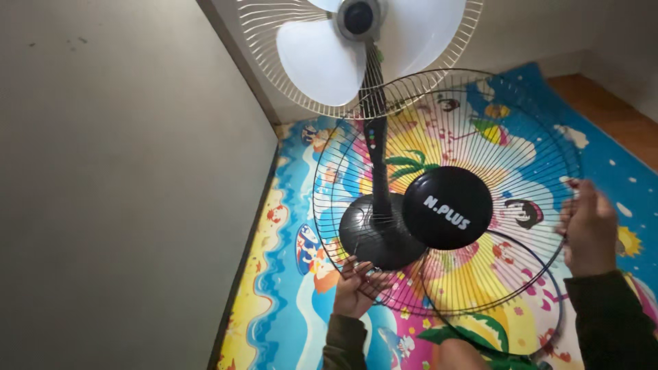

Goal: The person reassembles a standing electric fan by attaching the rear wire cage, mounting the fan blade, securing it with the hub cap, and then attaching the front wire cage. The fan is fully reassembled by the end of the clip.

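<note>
left hand (356, 286): fingers curled under lower-left rim of front grille (521, 147), gripping it
right hand (588, 233): clenched on grille's right rim
grille pos: held in air betw person & standing fan (356, 48), above play mat (288, 274)
facing: round black centre cap (447, 207) faces person; disc tilted, no long axis
risk: thin wires may flex or slip from grip; rim near rear guard (274, 41) & white blades (319, 62), could snag

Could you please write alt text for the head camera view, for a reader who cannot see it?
Two hands, the left hand and right hand, hold a round wire fan guard by its rim. Behind it a pedestal fan with white blades stands on a colourful cartoon play mat beside a grey wall.
</note>
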